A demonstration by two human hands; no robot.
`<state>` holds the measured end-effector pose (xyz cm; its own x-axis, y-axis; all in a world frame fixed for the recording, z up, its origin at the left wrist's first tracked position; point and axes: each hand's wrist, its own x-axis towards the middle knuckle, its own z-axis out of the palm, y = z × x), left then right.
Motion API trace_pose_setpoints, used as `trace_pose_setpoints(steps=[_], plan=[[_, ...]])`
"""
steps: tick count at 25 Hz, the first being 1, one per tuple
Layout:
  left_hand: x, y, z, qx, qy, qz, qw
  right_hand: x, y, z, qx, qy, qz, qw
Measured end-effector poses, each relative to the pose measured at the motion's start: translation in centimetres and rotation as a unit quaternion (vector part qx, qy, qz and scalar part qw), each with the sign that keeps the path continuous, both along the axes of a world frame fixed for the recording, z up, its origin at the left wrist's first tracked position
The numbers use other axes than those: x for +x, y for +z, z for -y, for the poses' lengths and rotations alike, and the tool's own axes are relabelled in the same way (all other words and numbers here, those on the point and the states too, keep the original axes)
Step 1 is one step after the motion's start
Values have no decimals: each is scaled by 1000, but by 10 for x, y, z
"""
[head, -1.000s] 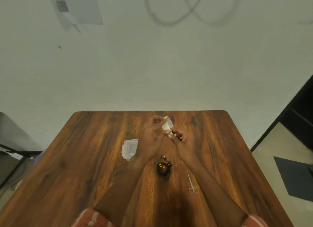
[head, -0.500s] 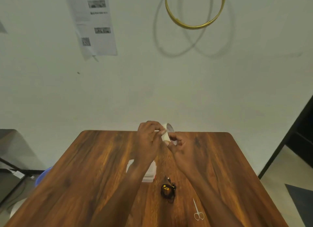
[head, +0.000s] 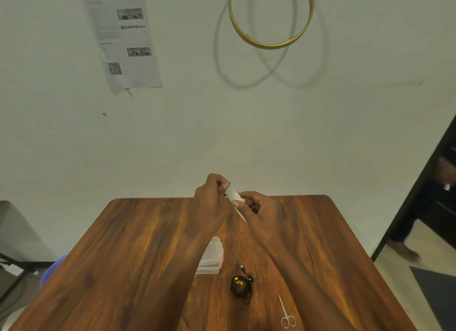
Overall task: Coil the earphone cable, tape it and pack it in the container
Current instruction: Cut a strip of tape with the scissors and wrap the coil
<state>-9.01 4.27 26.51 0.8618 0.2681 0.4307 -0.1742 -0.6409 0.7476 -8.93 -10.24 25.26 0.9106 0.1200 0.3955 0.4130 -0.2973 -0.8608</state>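
The coiled earphone cable (head: pixel 241 285) lies on the counter (head: pixel 138 244), beside the lidded container (head: pixel 211 259). My left hand (head: pixel 211 199) and right hand (head: pixel 256 208) both pinch the white tape (head: pixel 234 195), now raised higher than a second ago. Judgement: taping is imminent. Scissors (head: pixel 286 314) wait nearby.

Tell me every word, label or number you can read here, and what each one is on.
Nothing here can be read.
Paper sheet on the wall: printed lines, two small pictures and a QR code, all too blurred to read.
Coiled earphone on the table: yellow marks, too small to read.
Tape roll, container, scissors: no text visible.
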Motion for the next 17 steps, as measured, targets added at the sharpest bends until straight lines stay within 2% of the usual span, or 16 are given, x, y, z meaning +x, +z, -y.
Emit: trace_pose_setpoints(steps=[5,10,13,15,17], plan=[[6,5,-4,51,-4,-36,998,7,-8,2,-5,27,-3,1000],[1,6,-4,56,-3,-35,998,14,-12,4,20,55,-11,998],[-3,-3,-4,109,-3,-65,992,17,-48,23,70,1,-66,995],[-12,-14,-1,162,-9,-95,982,15,-99,49,-18,-44,-111,993],[-19,-27,2,215,0,-93,972,4,-161,79,-174,-37,-186,966]])
